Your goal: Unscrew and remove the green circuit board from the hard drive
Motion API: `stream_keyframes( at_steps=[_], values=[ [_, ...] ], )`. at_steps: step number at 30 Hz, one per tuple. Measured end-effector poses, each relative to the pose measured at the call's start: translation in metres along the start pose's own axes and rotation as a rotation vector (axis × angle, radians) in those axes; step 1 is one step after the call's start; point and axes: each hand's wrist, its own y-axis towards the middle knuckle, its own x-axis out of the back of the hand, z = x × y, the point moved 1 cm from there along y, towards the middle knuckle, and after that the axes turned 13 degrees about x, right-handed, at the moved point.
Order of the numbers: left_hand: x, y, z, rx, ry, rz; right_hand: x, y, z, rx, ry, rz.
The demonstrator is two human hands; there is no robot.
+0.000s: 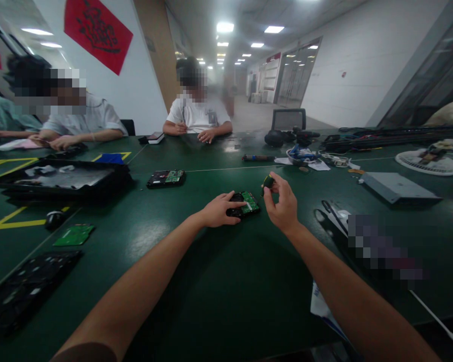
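Observation:
A hard drive with a green circuit board [252,202] lies on the dark green table [211,271]. My left hand [222,209] rests on its left side, fingers spread, with one fingertip touching the board. Just right of the drive, my right hand [281,203] is raised, its fingers closed round the dark and yellow handle of a screwdriver [267,183]. The tool's tip is too small to make out, so I cannot tell whether it touches the drive.
Another hard drive [166,178] lies further back left. Black trays [68,178], a loose green board [74,235] and a black frame [30,284] are at left. At right sit a grey metal box [399,188] and a blue bundle [301,155]. People sit across the table.

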Motion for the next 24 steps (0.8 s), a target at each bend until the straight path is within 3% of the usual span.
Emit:
stream_keyframes(
  at_steps=[24],
  values=[
    [0.0014, -0.0011, -0.0008, 0.002, -0.014, 0.005, 0.0004, 0.0009, 0.0032, -0.041, 0.028, -0.025]
  ],
)
